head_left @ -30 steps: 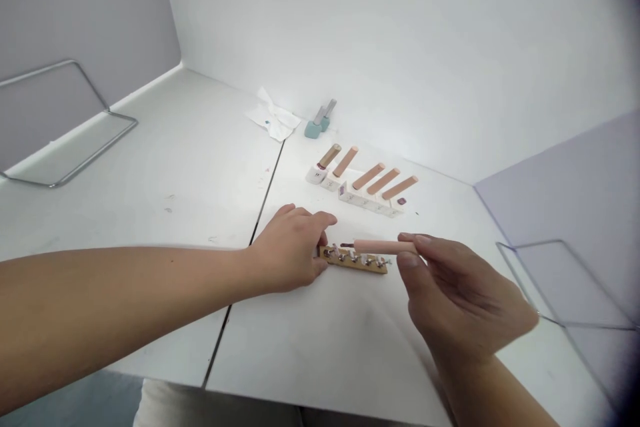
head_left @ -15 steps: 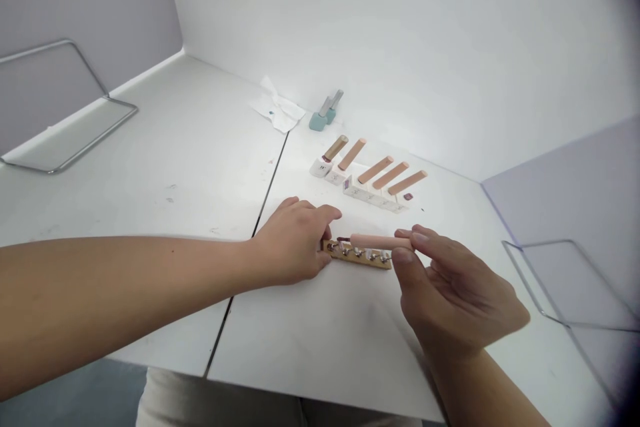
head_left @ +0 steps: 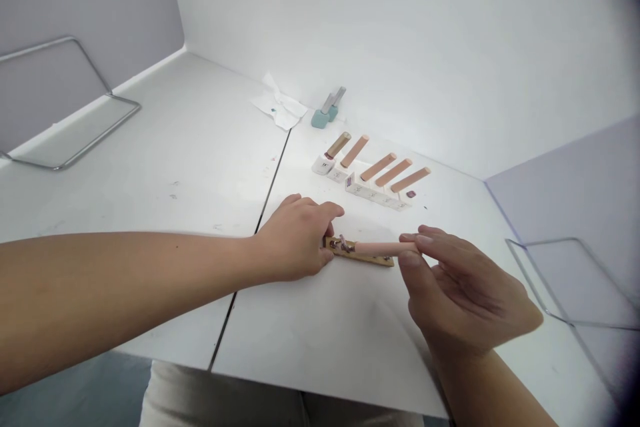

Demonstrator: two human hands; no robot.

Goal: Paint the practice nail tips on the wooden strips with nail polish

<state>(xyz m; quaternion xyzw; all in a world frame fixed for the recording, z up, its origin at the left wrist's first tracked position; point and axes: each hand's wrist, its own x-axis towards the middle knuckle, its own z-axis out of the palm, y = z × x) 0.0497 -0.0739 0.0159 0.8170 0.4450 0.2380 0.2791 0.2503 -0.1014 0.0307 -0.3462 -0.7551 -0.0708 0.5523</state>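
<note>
White bench point(head_left: 150, 167) inside a plain booth. Back wall point(head_left: 400, 47) white, brightly lit. Grey panel point(head_left: 75, 0) at left, pale lilac panel point(head_left: 565, 180) at right. Left wire frame point(head_left: 103, 137) and right wire frame point(head_left: 550, 240) beside the panels. Thin dark seam point(head_left: 230, 310) across bench. Grey floor point(head_left: 65, 393) below front edge. Light bright, even.

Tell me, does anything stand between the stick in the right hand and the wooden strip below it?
Nothing visible does. The stick, pinched in the right hand, lies along the wooden strip, with its far end at the metal pegs beside the left hand.
</note>
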